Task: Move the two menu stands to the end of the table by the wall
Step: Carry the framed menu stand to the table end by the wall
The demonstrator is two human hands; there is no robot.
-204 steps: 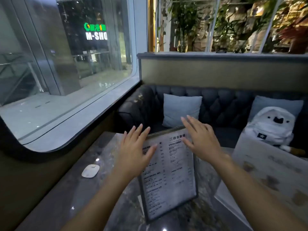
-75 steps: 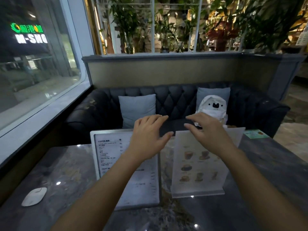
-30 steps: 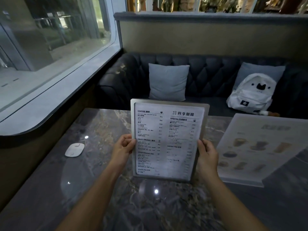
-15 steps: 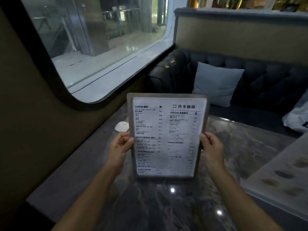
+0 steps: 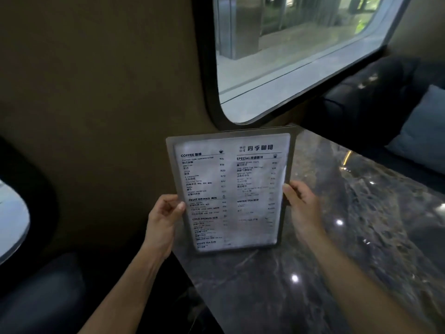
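I hold the grey-framed text menu stand (image 5: 231, 191) upright in both hands, over the end of the dark marble table (image 5: 337, 237) beside the brown wall (image 5: 96, 92). My left hand (image 5: 163, 218) grips its left edge, thumb on the front. Around its right edge my right hand (image 5: 303, 208) is closed. The stand's bottom edge is at or just above the tabletop; I cannot tell whether it touches. The second menu stand with the drink pictures is out of view.
A rounded window (image 5: 289, 49) sits in the wall above the table's end. A dark tufted sofa (image 5: 373, 97) with a pale blue cushion (image 5: 421, 128) lies beyond the table at the right. Another dark seat (image 5: 43, 297) is at the lower left.
Both hands took hold of the text menu stand and carried it left toward the wall end of the table. The view swung left, and the picture menu stand left the frame.
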